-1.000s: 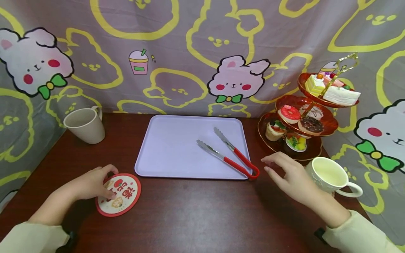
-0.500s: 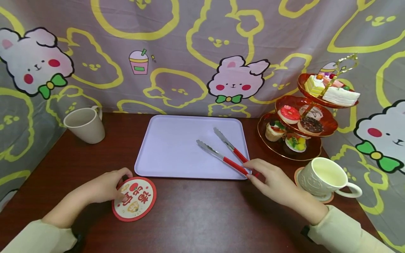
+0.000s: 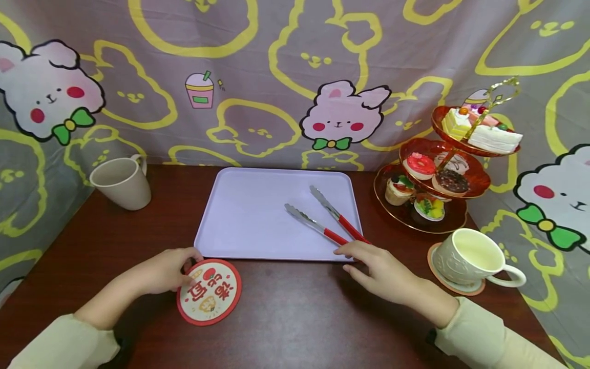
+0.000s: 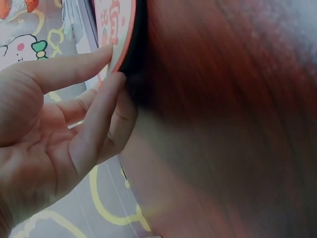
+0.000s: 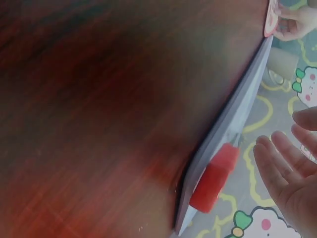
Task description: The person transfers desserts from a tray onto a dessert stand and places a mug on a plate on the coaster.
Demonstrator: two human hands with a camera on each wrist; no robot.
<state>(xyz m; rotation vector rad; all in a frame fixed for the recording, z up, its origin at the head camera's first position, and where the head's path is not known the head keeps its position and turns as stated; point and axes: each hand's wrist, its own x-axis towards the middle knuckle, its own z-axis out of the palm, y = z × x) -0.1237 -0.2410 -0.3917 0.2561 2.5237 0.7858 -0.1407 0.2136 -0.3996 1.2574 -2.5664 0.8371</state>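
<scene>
A round coaster [image 3: 209, 292] with a red rim and red lettering is pinched at its left edge by my left hand [image 3: 166, 271]. In the left wrist view the thumb and a finger press on either side of that coaster [image 4: 116, 20], which is lifted at a tilt. My right hand [image 3: 382, 269] reaches over the red handle end of metal tongs [image 3: 332, 236], hiding their bend. In the right wrist view its loosely spread fingers stand apart from the tongs [image 5: 218, 173]. The tongs lie splayed on a pale lilac tray [image 3: 249, 215], handles across its near right edge.
A grey mug [image 3: 124, 184] stands at the back left. On the right, a cream mug [image 3: 470, 261] sits on another coaster [image 3: 461, 291]. Behind it rises a three-tier red stand [image 3: 479, 177] with cakes and donuts. A patterned cloth [image 3: 258, 51] hangs behind the table.
My left hand has carried the coaster to the right, toward the tray's near left corner. The right hand has moved left from beside the cream mug to over the tongs' handles.
</scene>
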